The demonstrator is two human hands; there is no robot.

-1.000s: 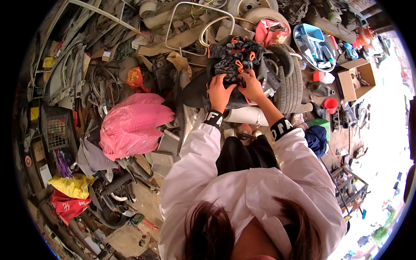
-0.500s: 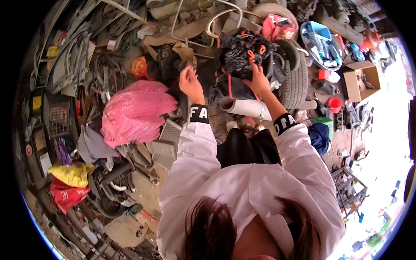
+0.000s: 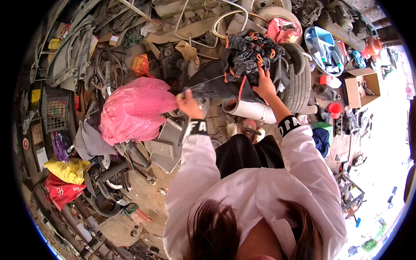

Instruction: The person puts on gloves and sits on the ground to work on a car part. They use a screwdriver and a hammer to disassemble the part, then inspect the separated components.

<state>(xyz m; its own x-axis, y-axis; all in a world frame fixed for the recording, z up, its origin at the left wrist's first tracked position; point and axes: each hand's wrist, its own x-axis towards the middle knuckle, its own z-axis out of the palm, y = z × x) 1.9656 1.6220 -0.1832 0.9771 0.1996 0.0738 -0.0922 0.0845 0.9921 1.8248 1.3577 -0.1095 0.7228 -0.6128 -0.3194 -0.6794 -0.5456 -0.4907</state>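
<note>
My left hand (image 3: 189, 105) is closed on the edge of a black sheet (image 3: 203, 82), perhaps cloth or plastic, stretched out to the left; motion smears it a little. My right hand (image 3: 265, 88) lies with fingers extended against the front of a heap of crumpled black pieces with orange edging (image 3: 249, 50), whose kind I cannot make out. A red strip (image 3: 242, 87) crosses the dark material left of that hand. Beneath the right hand lies a white tube (image 3: 249, 110).
A pink bubble-wrap bundle (image 3: 134, 108) sits left of my left hand. Tyres (image 3: 299, 89) stand at the right, by a blue-lined basin (image 3: 323, 47), a cardboard box (image 3: 363, 89) and a red cup (image 3: 334, 108). Metal scrap (image 3: 73, 65) fills the far left.
My left hand has come down slightly and closed on the black sheet, which is now spread leftward. My right hand has shifted slightly right, staying at the black heap.
</note>
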